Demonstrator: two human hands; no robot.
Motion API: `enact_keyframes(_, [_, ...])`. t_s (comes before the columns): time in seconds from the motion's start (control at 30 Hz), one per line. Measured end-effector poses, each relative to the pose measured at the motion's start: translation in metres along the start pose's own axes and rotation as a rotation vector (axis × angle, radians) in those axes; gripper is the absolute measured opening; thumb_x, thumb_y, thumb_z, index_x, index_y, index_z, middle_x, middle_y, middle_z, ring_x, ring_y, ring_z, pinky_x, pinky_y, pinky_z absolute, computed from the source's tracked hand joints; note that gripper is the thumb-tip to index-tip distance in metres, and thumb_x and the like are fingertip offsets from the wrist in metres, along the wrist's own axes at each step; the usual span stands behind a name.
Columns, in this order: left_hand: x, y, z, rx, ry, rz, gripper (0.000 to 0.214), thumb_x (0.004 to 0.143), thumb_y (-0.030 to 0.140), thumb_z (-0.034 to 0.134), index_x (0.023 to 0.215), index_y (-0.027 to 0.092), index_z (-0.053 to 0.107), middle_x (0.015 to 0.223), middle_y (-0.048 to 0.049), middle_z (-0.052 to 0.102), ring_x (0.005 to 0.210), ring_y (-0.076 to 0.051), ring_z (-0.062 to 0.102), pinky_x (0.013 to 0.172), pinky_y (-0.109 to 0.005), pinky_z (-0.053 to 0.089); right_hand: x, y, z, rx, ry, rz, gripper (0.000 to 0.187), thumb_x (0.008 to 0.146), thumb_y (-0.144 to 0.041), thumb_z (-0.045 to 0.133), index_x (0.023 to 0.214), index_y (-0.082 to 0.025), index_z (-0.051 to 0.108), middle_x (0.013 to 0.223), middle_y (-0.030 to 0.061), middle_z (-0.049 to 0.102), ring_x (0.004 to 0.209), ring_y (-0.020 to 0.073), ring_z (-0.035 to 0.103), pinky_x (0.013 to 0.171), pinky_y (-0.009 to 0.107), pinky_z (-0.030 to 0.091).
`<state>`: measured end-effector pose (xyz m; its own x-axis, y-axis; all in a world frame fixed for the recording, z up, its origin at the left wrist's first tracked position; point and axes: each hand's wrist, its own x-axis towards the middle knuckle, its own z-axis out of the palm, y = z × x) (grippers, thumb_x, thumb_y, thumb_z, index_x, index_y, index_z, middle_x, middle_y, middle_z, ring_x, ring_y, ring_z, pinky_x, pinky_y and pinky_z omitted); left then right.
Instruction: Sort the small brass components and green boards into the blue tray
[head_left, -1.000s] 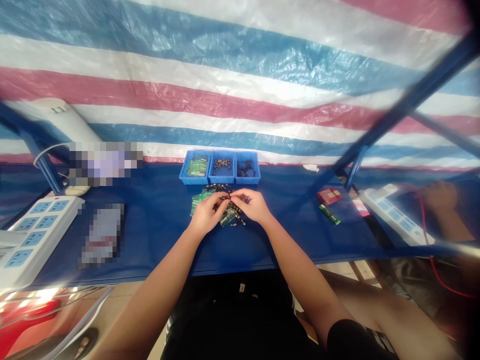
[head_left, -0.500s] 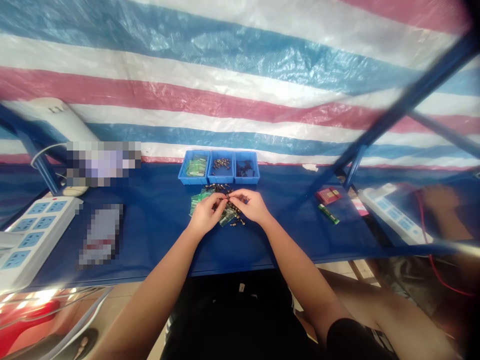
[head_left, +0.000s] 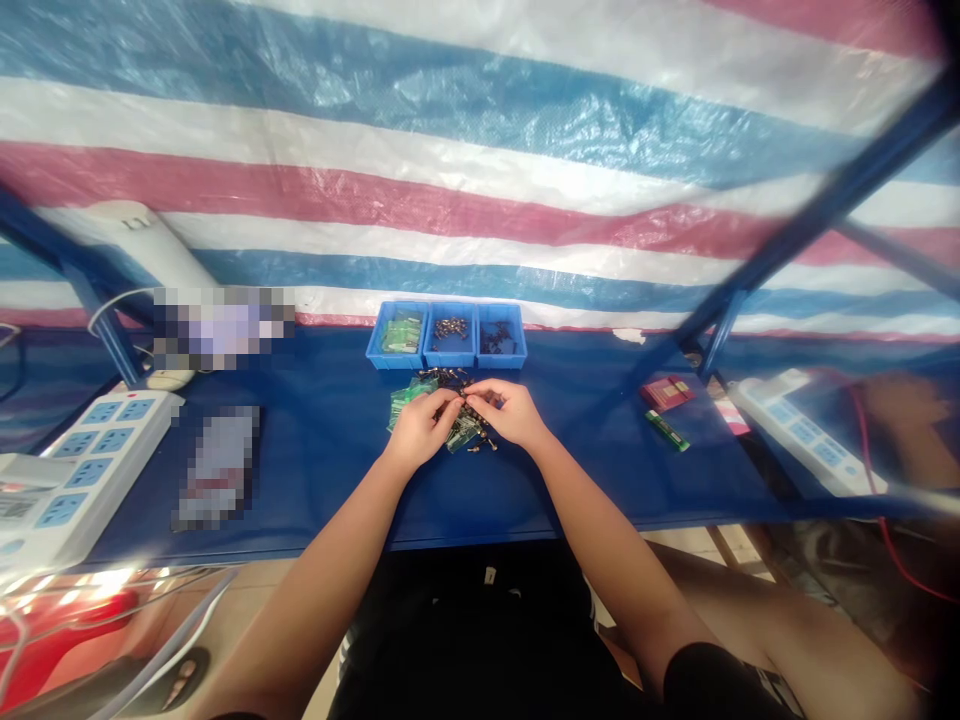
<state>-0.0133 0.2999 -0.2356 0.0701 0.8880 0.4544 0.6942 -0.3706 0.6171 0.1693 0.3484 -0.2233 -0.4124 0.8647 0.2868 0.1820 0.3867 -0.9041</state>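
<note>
My left hand [head_left: 421, 428] and my right hand [head_left: 508, 412] meet over a small pile of green circuit boards [head_left: 409, 393] and dark little components [head_left: 480, 440] on the blue table [head_left: 315, 470]. Both hands have their fingers pinched together around tiny parts at the pile's middle. What each pinch holds is too small to name. Just behind the pile stand three blue bins [head_left: 447, 336] side by side: green boards in the left one, small dark parts in the other two.
A white power strip [head_left: 82, 470] lies at the left edge and another power strip [head_left: 806, 432] at the right. A red packet [head_left: 667, 392] and a green strip [head_left: 667, 430] lie right of my hands. A striped tarp [head_left: 480, 170] hangs behind.
My hands have stayed together over the pile, fingers working slightly. The view has shifted a little to the left, so things appear further right.
</note>
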Motion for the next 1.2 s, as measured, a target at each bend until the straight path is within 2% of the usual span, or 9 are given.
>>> enact_keyframes(0.07, [-0.0002,-0.0002,-0.0004,-0.002,-0.004,0.006,0.024,0.094,0.038,0.049,0.1,0.021,0.064,0.085,-0.0034,0.069,0.075,-0.016,0.064,0.069,-0.027,0.048,0.0001,0.0,0.0003,-0.001,-0.001,0.0,0.024,0.084,-0.035,0.061,0.099,-0.02,0.072,0.093,0.0059,0.074,0.072,0.0157,0.064,0.065,0.028,0.05])
enact_keyframes(0.2, [-0.0005,-0.0006,0.0003,-0.022,0.029,-0.028,0.027,0.092,0.04,0.053,0.11,0.022,0.061,0.073,0.0009,0.064,0.066,-0.013,0.061,0.063,-0.024,0.047,0.0006,0.0007,0.0005,-0.001,0.002,0.005,0.024,0.084,-0.037,0.062,0.097,-0.019,0.073,0.091,0.0057,0.074,0.07,0.0154,0.064,0.064,0.028,0.05])
enact_keyframes(0.4, [-0.0004,0.0,0.0002,-0.009,0.016,0.001,0.022,0.093,0.038,0.052,0.098,0.021,0.065,0.085,-0.0031,0.069,0.075,-0.015,0.064,0.068,-0.027,0.049,0.0001,0.0029,0.0007,-0.002,0.002,-0.007,0.025,0.084,-0.036,0.062,0.1,-0.02,0.072,0.092,0.0055,0.074,0.071,0.0155,0.064,0.064,0.028,0.05])
enact_keyframes(0.57, [-0.0001,0.0014,-0.0005,-0.033,0.031,-0.033,0.026,0.091,0.04,0.056,0.108,0.022,0.063,0.074,0.0009,0.065,0.066,-0.013,0.061,0.063,-0.024,0.048,-0.0002,0.0031,0.0007,-0.002,0.01,-0.004,0.025,0.084,-0.036,0.062,0.099,-0.02,0.072,0.092,0.0054,0.074,0.067,0.0145,0.062,0.063,0.028,0.049])
enact_keyframes(0.77, [0.0004,0.0001,0.0002,-0.015,0.015,-0.021,0.023,0.094,0.039,0.051,0.097,0.021,0.066,0.086,-0.0022,0.069,0.074,-0.014,0.063,0.064,-0.024,0.047,-0.0002,0.0011,0.0002,0.006,-0.007,-0.014,0.024,0.084,-0.034,0.062,0.099,-0.02,0.072,0.092,0.0053,0.074,0.07,0.015,0.063,0.064,0.028,0.049])
enact_keyframes(1.0, [-0.0006,0.002,0.0004,-0.051,0.047,-0.022,0.024,0.092,0.038,0.055,0.105,0.021,0.065,0.078,-0.0004,0.067,0.068,-0.012,0.062,0.062,-0.022,0.047,-0.0001,0.0022,0.0008,0.008,0.003,-0.004,0.024,0.084,-0.034,0.062,0.099,-0.019,0.072,0.091,0.0051,0.074,0.068,0.014,0.062,0.064,0.027,0.049])
enact_keyframes(1.2, [0.0,-0.0008,0.0013,-0.045,0.043,-0.017,0.02,0.093,0.036,0.054,0.096,0.02,0.067,0.083,-0.0018,0.07,0.07,-0.012,0.063,0.064,-0.022,0.048,-0.0005,0.0014,0.0017,0.001,-0.007,-0.006,0.024,0.083,-0.033,0.063,0.099,-0.019,0.073,0.091,0.0058,0.074,0.069,0.0146,0.063,0.061,0.026,0.048])
